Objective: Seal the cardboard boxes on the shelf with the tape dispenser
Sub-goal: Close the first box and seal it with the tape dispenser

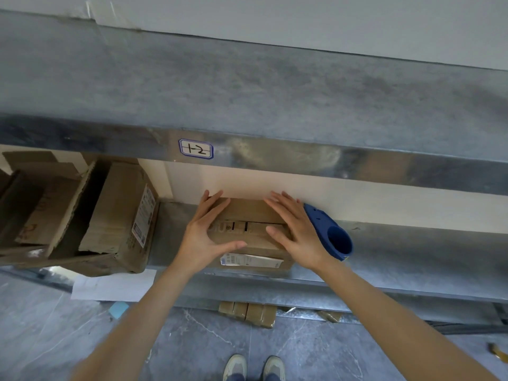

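- Shelf [412,243], grey metal, one unit with two tiers in view. The lower tier carries the boxes and the dispenser. The upper tier's front beam bears a handwritten tag.
- Large cardboard box [118,215], one, at the left end of the lower tier. Its flaps are open and ragged and it has a printed sticker on one face. Judged bulky and soft at the torn edges, so best taken by the lower corners with both hands.
- Small cardboard box [247,213], one, mid-shelf against the back wall. Its flaps are folded shut with the centre seam showing, and a shipping label is on the front face. Judged light and fairly stiff, and likely to slide on bare metal. It should be steadied from the top or sides while tape is run along the seam.
- Left hand [204,232], one, spread open. The fingers lie along the box's left side and the thumb reaches across its front edge. It presses the box and holds nothing.
- Right hand [297,232], one, flat with fingers straight. It rests on the right half of the box top and holds nothing.
- Tape dispenser [327,232], one, blue plastic, lying on the shelf just beside the right hand, untouched. Judged rigid and light, taken by its round hub end. The tape roll itself cannot be made out.
- Tag [196,148], one, blue-bordered.
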Motion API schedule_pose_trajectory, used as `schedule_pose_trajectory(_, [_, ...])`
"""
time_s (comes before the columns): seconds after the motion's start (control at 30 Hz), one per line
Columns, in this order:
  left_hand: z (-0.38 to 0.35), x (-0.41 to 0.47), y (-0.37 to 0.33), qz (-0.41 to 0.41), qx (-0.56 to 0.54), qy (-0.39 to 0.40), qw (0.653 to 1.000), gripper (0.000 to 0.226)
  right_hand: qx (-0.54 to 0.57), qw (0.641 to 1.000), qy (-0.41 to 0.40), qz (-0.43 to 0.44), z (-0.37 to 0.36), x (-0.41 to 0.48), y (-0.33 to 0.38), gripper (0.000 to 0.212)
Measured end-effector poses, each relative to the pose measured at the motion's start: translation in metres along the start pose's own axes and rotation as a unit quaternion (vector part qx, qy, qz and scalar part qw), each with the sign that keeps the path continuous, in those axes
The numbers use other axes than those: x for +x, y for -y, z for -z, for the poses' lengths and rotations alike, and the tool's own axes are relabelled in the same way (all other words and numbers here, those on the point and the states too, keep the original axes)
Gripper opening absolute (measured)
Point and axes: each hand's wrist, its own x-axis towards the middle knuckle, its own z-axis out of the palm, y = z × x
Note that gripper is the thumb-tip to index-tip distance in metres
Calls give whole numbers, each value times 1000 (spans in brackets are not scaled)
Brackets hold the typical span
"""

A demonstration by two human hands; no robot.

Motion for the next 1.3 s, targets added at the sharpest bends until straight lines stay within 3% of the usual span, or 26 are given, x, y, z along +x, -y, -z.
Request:
schedule_pose_trajectory(0.2, [-3,1,-5,52,-58,-17,997,99,148,983,-81,-68,-11,-1,3,49])
schedule_pose_trajectory(0.43, [5,-3,-13,70,-28,-7,997,107,198,965,-57,-162,-3,-4,17,61])
schedule_pose_trajectory(0.57, [10,-8,-11,54,15,-14,998,104,260,945,-59,-188,0,-7,14,48])
schedule_pose_trajectory(0.67, [18,-4,-7,43,-5,-12,999,99,301,931,-56,-198,3,-10,11,52])
schedule_pose_trajectory(0.97, [36,1,4,68,-27,-9,997,81,222,956,-3,-194,13,-15,10,46])
schedule_pose_trajectory(1.3, [21,-16,-10,135,28,-130,982,72,168,965,117,-166,26,-9,13,62])
